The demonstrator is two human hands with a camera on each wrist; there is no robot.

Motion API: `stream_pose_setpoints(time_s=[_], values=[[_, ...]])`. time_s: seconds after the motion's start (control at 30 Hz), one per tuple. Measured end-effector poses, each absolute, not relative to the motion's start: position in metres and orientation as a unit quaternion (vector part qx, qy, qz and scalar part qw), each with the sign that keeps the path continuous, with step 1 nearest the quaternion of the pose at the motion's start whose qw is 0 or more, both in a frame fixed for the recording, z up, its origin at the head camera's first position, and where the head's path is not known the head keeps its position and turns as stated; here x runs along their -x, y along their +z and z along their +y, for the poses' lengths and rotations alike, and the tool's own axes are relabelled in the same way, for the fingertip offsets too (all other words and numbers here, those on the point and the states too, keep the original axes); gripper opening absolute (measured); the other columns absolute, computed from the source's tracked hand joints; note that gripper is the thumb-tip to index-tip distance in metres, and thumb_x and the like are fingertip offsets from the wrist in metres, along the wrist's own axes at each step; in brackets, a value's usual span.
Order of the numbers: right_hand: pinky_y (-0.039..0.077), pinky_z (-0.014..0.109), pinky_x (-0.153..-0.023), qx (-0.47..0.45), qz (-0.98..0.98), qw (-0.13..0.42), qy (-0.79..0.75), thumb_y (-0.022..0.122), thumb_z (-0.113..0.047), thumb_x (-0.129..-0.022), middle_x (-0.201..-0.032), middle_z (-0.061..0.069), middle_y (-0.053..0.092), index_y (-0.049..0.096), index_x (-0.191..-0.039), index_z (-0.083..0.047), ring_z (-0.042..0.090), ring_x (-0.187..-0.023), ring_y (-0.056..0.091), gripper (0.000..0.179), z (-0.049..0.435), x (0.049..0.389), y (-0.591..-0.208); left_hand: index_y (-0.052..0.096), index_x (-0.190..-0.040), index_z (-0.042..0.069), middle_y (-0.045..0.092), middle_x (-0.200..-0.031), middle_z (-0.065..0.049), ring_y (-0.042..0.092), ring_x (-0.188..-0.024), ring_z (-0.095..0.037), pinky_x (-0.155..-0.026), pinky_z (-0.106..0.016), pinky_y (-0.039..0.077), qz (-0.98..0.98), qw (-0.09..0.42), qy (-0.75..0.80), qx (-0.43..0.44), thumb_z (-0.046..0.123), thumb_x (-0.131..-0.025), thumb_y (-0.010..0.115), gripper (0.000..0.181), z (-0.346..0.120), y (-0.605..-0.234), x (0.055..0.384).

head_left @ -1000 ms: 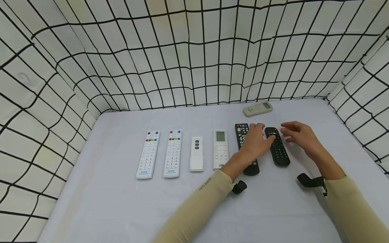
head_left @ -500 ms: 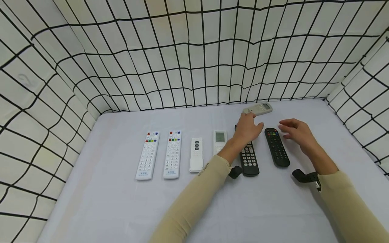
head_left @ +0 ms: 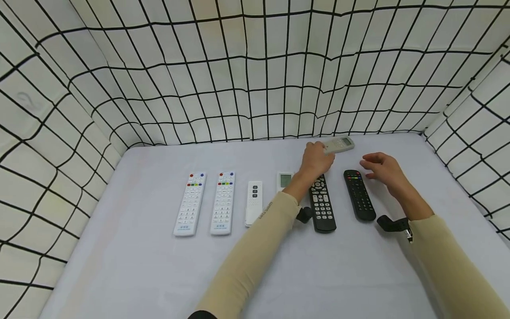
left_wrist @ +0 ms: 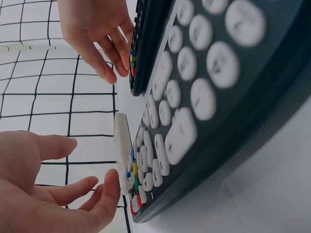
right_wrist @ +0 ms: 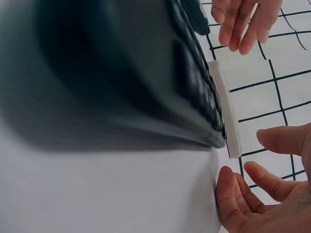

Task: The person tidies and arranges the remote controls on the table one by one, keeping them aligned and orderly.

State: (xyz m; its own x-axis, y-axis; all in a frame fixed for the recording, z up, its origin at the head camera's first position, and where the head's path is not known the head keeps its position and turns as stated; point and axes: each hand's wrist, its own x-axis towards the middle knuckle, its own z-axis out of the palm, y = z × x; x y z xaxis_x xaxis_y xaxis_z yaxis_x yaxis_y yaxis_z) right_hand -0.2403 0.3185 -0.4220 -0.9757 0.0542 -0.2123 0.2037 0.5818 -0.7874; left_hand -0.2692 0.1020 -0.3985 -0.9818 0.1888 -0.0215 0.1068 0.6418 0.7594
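Note:
A beige air-conditioner remote lies crosswise at the back of the table. My left hand is at its left end, fingers relaxed; in the left wrist view, a gap separates thumb and fingers, with the beige remote beyond them. Whether a fingertip touches it, I cannot tell. Under that hand lies a long black remote with pale buttons, its top covered. My right hand hovers with loosely bent fingers, holding nothing, beside the upper end of a shorter black remote.
Further left lie two white remotes with coloured keys and a small white remote. My left forearm partly hides a white remote with a display. Black grid netting borders the white table at the back and sides.
My left hand has moved back and left, from between the two black remotes to the beige remote's left end. My right hand has shifted slightly left and back.

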Motion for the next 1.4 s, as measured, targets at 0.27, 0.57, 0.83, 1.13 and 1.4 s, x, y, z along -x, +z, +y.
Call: stream_pose_setpoints(time_s=[0.27,0.57,0.83,1.13,1.4], values=[[0.054,0.013,-0.081,-0.083,0.883,0.087,-0.454,0.052,-0.04,-0.108,-0.161,0.031,0.036,0.027,-0.161,0.004,0.043,-0.134,0.054,0.073,0.324,0.259,-0.422,0.058,-0.139,-0.006,0.058,-0.13,-0.021,0.058,-0.117,-0.029,-0.089,-0.035,0.056,0.919,0.042,0.387,-0.054,0.023,-0.103,0.057,0.046,0.097,-0.399,0.282],[0.049,0.05,-0.112,-0.082,0.881,0.085,-0.458,0.054,-0.042,-0.107,-0.169,0.029,0.023,0.009,-0.166,0.001,0.046,-0.136,0.053,0.085,0.323,0.271,-0.426,0.062,-0.135,-0.005,0.064,-0.122,-0.019,0.063,-0.11,-0.028,-0.088,-0.037,0.058,0.925,0.083,0.37,-0.026,0.029,-0.104,0.055,0.047,0.092,-0.407,0.287],[0.042,0.058,-0.118,-0.06,0.884,0.108,-0.451,0.052,-0.039,-0.108,-0.173,0.027,0.012,-0.001,-0.166,-0.001,0.053,-0.137,0.051,0.087,0.322,0.278,-0.422,0.06,-0.137,-0.005,0.073,-0.113,-0.018,0.071,-0.098,-0.025,-0.086,-0.036,0.06,0.903,0.099,0.417,-0.031,0.026,-0.106,0.051,0.045,0.089,-0.408,0.288],[0.039,0.058,-0.119,-0.044,0.883,0.13,-0.448,0.052,-0.038,-0.109,-0.174,0.024,0.009,-0.003,-0.167,-0.005,0.052,-0.139,0.048,0.087,0.324,0.283,-0.422,0.051,-0.15,0.001,0.066,-0.14,-0.017,0.066,-0.121,-0.027,-0.103,-0.039,0.055,0.902,0.108,0.416,-0.033,0.026,-0.108,0.049,0.049,0.09,-0.411,0.287],[0.04,0.058,-0.117,-0.022,0.885,0.137,-0.445,0.052,-0.038,-0.109,-0.174,0.022,0.012,-0.003,-0.167,-0.007,0.051,-0.135,0.051,0.087,0.324,0.287,-0.424,0.042,-0.158,0.004,0.056,-0.155,-0.014,0.058,-0.138,-0.027,-0.116,-0.039,0.047,0.898,0.118,0.422,-0.036,0.025,-0.107,0.05,0.055,0.09,-0.412,0.289]])
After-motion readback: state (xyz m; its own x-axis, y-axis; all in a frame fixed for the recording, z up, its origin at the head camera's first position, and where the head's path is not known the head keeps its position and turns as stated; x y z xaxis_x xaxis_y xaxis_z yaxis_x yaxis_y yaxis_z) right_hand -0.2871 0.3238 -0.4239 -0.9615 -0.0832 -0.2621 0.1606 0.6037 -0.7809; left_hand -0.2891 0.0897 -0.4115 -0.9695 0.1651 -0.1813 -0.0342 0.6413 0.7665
